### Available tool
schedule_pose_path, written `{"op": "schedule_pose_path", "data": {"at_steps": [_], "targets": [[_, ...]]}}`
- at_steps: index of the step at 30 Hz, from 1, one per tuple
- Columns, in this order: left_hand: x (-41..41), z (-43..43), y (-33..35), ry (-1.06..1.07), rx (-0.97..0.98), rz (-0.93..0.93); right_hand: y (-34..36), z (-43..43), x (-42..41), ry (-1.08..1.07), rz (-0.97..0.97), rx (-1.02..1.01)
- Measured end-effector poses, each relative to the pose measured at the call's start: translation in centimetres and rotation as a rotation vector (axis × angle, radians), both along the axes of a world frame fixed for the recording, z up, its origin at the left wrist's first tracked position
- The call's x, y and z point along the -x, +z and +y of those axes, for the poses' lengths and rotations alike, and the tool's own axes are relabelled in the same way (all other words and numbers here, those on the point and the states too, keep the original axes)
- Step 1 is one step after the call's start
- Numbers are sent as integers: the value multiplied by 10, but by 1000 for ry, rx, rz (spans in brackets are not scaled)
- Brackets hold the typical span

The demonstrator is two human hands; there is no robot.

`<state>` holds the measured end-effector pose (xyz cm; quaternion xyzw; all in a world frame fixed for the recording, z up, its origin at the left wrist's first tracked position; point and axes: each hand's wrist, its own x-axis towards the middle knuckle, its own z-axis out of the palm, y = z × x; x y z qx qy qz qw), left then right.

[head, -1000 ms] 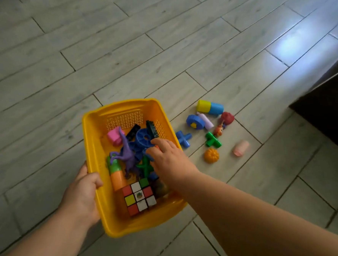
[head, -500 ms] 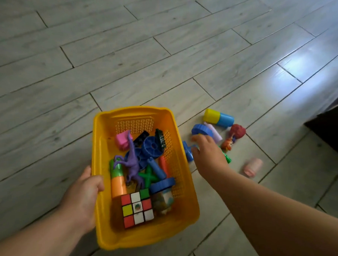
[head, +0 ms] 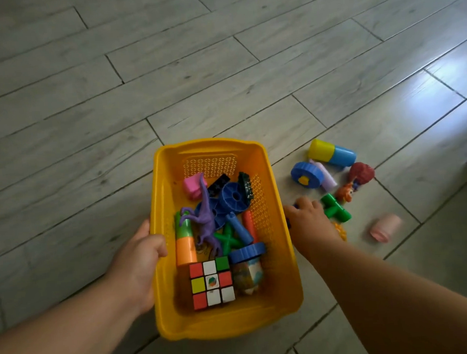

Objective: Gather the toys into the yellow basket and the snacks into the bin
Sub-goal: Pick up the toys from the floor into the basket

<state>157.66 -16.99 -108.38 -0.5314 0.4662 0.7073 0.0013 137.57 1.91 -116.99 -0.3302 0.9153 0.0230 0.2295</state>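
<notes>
Small blue plastic toy piece point(head: 296, 206): on the floor point(head: 221, 81), mostly hidden under my right hand point(head: 311, 221), just beside the right wall of the yellow plastic basket point(head: 211, 146). Long axis not discernible. Fingers curled down and blurred, so I cannot tell their grip. Green plastic cross connector point(head: 335, 209) lies just right. Left hand point(head: 141, 253) grips the left rim. The way over the wall looks short and open.

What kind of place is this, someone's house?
Probably a room in a home, perhaps a play area: a pale plank floor, a yellow-and-blue toy cylinder and a blue wheel lying loose on it, and a yellow basket holding a puzzle cube.
</notes>
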Motion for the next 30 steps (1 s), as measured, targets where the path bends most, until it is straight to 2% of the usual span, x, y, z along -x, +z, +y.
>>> {"op": "schedule_pose_path", "data": {"at_steps": [7, 9, 11, 13, 17, 18, 20, 23, 27, 28, 30], "targets": [[23, 16, -1, -40, -11, 78, 61, 14, -6, -452, 170, 559], [26, 22, -4, -54, -20, 84, 78, 6, -17, -417, 185, 647], [27, 29, -2, -63, -30, 101, 84, -5, -33, -235, 210, 638], [24, 35, -1, -72, -46, 117, 79, -13, -51, -82, 171, 535], [17, 43, 7, -84, -99, 143, 69, -19, -71, -73, -74, 229], [16, 44, 8, -83, -111, 151, 70, -18, -74, -62, -83, 222], [15, 42, 7, -80, -114, 149, 77, -10, -77, -75, -31, 361], [14, 39, 5, -85, -91, 136, 86, 13, -66, -201, 124, 569], [18, 37, 1, -99, -62, 134, 72, 46, -30, -625, 134, 633], [20, 38, -1, -98, -57, 138, 64, 54, -22, -714, 114, 620], [22, 39, -7, -89, -60, 141, 53, 63, -12, -760, 5, 440]]}}
